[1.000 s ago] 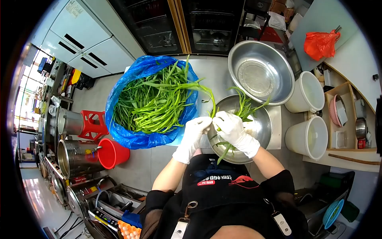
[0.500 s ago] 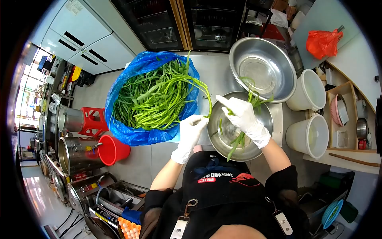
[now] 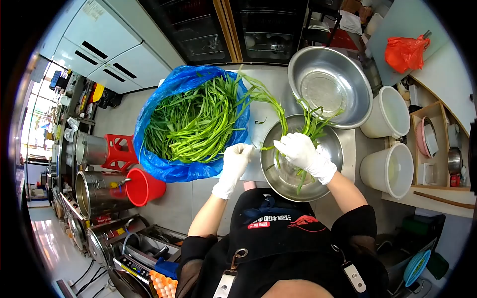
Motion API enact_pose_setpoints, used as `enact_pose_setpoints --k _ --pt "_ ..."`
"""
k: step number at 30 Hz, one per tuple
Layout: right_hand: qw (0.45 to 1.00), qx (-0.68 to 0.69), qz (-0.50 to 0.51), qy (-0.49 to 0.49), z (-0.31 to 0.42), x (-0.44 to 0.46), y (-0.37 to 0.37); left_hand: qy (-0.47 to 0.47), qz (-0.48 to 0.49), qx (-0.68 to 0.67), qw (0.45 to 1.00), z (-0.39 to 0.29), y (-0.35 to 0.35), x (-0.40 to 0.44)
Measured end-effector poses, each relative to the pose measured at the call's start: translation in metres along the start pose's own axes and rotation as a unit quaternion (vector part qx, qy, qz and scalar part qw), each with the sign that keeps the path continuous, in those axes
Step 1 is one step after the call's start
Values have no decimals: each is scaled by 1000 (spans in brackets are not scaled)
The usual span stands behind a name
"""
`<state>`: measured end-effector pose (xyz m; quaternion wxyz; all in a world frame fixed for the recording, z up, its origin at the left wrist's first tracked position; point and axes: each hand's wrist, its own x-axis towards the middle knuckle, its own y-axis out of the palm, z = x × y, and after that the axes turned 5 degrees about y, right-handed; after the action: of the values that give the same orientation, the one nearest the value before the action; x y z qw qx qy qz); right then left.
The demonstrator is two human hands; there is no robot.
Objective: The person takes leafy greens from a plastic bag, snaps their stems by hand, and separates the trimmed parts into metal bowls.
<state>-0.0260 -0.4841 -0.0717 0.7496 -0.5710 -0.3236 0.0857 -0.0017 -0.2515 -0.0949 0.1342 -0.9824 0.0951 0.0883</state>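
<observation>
Long green stems [image 3: 280,116] had been shifted into the right hand [image 3: 298,150], clenched above the nearer steel basin [image 3: 278,185]; whether anything was pinched by the left hand [image 3: 237,160] could not be determined. Much was left in the blue bag [image 3: 174,172].

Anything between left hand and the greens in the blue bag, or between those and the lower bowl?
Yes. The blue bag's edge stands between left hand and bagged greens. Toward the lower bowl: same edge, then bowl rim; left hand and the held stems also occupy the gap.
</observation>
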Motion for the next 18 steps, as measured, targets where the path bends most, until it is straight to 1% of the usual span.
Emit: enact_pose_setpoints --k 1,2,3,4,5,7,8,11,12,13,15,18 --pt "1000 -6 -7 -2 1 -2 0 36 -22 32 999 -2 4 -1" --pt "1000 -14 -5 -3 2 -3 -1 119 -67 126 983 -4 7 -7" --pt "1000 -14 -3 -1 2 -4 0 184 -94 216 954 -27 7 -14" --pt "1000 -13 -1 2 3 -5 4 283 -90 256 920 -43 7 -17" --pt "1000 -11 1 4 5 -5 6 378 -86 291 875 -52 8 -19" --pt "1000 -10 -7 2 10 -2 5 401 19 386 830 -58 10 -21" --pt "1000 -7 -9 -2 13 1 5 408 56 417 810 -47 13 -16" --pt "1000 -2 -20 0 16 3 5 372 71 498 780 -34 17 -13" --pt "1000 4 -21 8 17 3 4 403 54 502 763 -34 17 -12" --pt "1000 11 -21 14 17 3 4 404 54 516 754 -34 16 -14" --pt "996 40 -64 49 13 0 4 404 53 542 735 -38 12 -17" --pt "988 58 -105 93 1 -2 2 438 41 576 689 -40 7 -23"
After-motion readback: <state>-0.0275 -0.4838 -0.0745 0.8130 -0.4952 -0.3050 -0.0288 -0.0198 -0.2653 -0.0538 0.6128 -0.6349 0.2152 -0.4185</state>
